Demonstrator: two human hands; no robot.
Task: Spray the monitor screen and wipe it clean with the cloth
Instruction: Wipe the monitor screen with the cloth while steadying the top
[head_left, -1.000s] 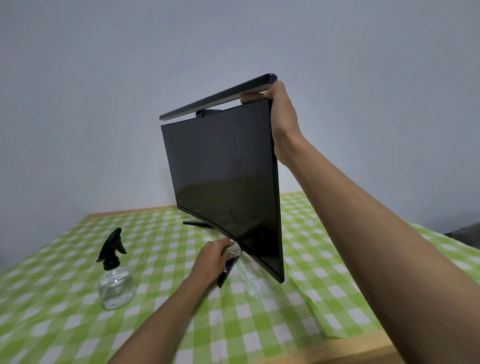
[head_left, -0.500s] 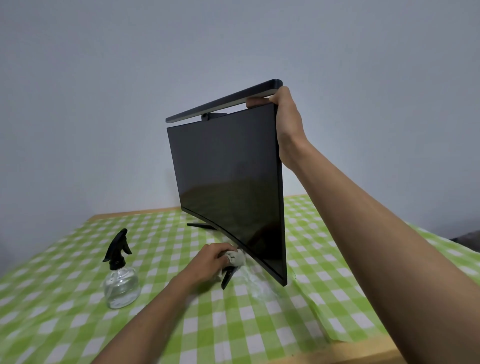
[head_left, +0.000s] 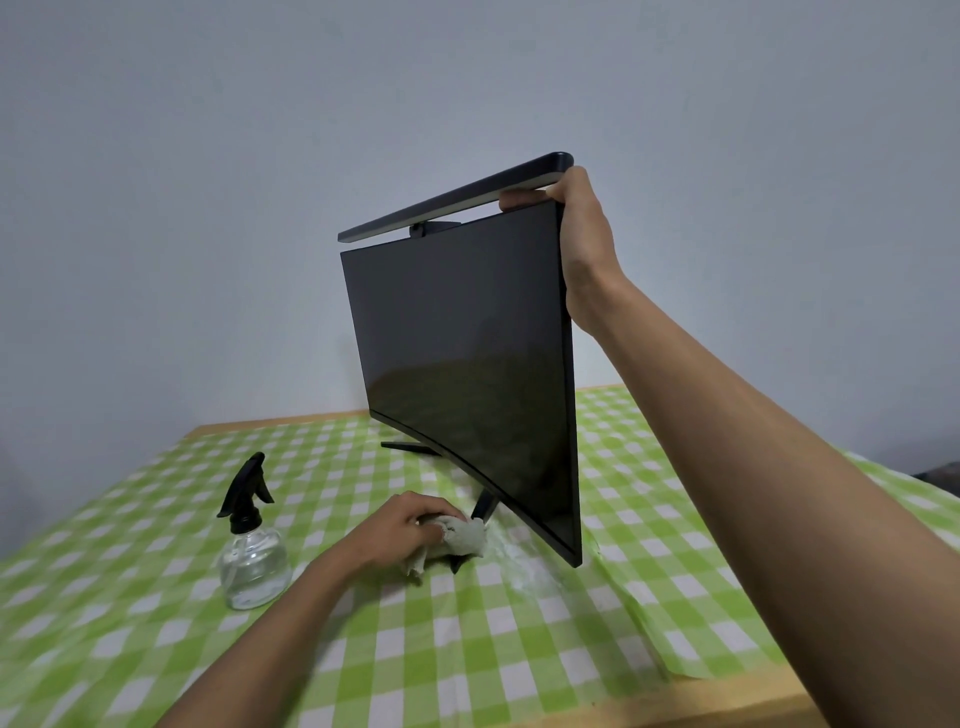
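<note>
Gripping monitor (head_left: 462, 358) corner: right hand (head_left: 584, 244) | left hand (head_left: 400, 530) clutching cloth (head_left: 462, 538) on table (head_left: 519, 670)

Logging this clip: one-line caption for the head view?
Right hand grips the monitor's top corner; left hand holds the cloth beside its stand.

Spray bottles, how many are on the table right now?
1. The spray bottle stands upright on the tablecloth, left of the left hand. Another could be hidden behind the monitor.
</note>
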